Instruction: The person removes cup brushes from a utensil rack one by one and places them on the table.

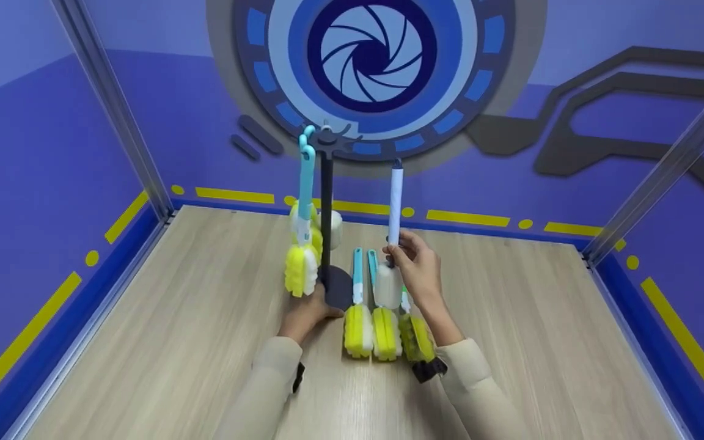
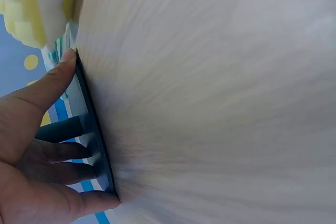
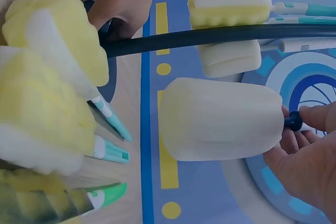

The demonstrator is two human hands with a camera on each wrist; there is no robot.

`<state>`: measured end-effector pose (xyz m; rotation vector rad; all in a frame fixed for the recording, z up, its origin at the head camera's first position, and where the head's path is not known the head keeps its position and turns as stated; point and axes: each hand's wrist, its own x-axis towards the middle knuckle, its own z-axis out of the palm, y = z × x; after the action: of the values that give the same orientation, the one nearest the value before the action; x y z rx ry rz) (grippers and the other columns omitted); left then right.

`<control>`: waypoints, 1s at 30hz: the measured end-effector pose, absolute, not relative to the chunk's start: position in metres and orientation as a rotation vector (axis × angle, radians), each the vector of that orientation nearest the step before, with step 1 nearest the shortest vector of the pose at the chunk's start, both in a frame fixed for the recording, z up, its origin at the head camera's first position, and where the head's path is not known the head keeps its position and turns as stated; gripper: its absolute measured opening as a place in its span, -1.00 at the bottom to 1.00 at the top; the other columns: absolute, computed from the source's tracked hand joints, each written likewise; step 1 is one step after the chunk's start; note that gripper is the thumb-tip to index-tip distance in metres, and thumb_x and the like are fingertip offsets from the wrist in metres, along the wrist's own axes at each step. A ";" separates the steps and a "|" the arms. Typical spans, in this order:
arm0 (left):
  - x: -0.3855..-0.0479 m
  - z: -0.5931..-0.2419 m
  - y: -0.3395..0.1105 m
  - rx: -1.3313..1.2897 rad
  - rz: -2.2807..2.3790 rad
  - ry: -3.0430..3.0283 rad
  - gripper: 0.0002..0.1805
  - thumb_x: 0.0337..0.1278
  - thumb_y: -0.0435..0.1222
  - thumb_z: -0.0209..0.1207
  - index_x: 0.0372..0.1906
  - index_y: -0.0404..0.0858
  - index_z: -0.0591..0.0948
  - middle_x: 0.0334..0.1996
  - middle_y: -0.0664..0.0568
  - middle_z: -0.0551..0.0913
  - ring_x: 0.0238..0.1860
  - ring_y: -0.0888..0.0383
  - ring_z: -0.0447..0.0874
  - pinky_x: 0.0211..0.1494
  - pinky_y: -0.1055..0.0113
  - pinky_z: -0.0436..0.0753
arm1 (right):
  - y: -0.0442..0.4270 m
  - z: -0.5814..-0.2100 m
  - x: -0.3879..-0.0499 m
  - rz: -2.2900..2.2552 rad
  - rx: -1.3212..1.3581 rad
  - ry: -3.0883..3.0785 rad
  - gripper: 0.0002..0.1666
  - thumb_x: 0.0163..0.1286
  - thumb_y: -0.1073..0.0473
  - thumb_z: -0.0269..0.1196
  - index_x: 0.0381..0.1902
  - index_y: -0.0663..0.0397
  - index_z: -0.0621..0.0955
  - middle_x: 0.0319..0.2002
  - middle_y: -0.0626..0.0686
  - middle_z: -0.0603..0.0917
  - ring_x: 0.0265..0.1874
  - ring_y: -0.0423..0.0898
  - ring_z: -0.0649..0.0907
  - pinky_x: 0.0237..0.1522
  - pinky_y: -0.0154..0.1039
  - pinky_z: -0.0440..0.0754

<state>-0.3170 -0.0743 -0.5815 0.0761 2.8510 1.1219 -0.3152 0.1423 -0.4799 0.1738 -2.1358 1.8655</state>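
The right hand point(image 1: 420, 269) holds a white-sponged brush point(image 1: 394, 229) upright to the right of the black stand point(image 1: 327, 208), hook end up, sponge down. Its fingers are closed in a pinch about the lower handle, close to the sponge. The left hand point(image 1: 306, 313) is at the foot of the stand, its thumb and fingers point(image 2: 65, 174) spread across the round base point(image 1: 338, 287) and gripping it by the rim.

The hooked top point(image 1: 327, 142) carries turquoise-handled brushes point(image 1: 307, 183) on the left; a second white-sponged brush point(image 1: 335, 231) is behind the post. On the tabletop point(image 1: 175, 342) lie two yellow-and-white brushes point(image 1: 358, 330) and, beside them, a green-handled brush point(image 1: 418, 337).

Assessment: the visible load appears weighted to the left, so firm, even pressure on the base is advisable. The low pinch leaves a long upper handle free to sway — it should be held plumb, with the sponge clear of the post and the brushes below. Grip on the handle rather than the soft sponge is judged correct; squeezing the latter would cost control.
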 end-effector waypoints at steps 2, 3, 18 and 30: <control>-0.317 -0.581 -0.074 0.077 1.108 2.856 -0.03 -0.08 -0.17 0.58 0.37 -0.55 0.36 0.34 -0.37 0.43 0.41 -0.21 0.35 0.47 -0.03 0.34 | 0.145 -0.480 -0.313 1.880 0.154 -2.130 -0.62 0.46 0.35 0.26 0.21 0.25 0.60 -0.07 0.32 0.72 -0.13 0.22 0.74 -0.07 -0.08 0.75; -0.317 -0.581 -0.075 0.078 1.105 2.859 -0.02 -0.08 -0.16 0.58 0.37 -0.55 0.36 0.35 -0.37 0.43 0.41 -0.21 0.35 0.47 -0.03 0.33 | 0.147 -0.480 -0.312 1.883 0.141 -2.129 -0.61 0.46 0.35 0.26 0.22 0.26 0.60 -0.07 0.32 0.72 -0.12 0.22 0.74 -0.06 -0.07 0.75; -0.317 -0.582 -0.076 0.090 1.091 2.863 0.03 -0.06 -0.15 0.57 0.41 -0.59 0.30 0.39 -0.42 0.36 0.44 -0.23 0.31 0.48 -0.02 0.33 | 0.171 -0.478 -0.302 1.879 0.088 -2.070 -0.63 0.47 0.34 0.25 0.20 0.29 0.60 -0.03 0.30 0.72 -0.10 0.07 0.75 -0.07 -0.27 0.73; -0.317 -0.580 -0.076 0.116 1.105 2.864 0.01 -0.06 -0.15 0.57 0.39 -0.60 0.32 0.40 -0.43 0.34 0.47 -0.24 0.27 0.51 -0.02 0.28 | 0.198 -0.484 -0.298 1.828 0.009 -2.077 -0.61 0.48 0.26 0.26 0.22 0.24 0.59 -0.02 0.26 0.72 -0.16 -0.10 0.76 -0.08 -0.29 0.72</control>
<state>-0.3170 -0.0759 -0.5804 0.1165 2.8641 1.1050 -0.2981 0.1982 -0.4835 0.0092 -2.0769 1.8284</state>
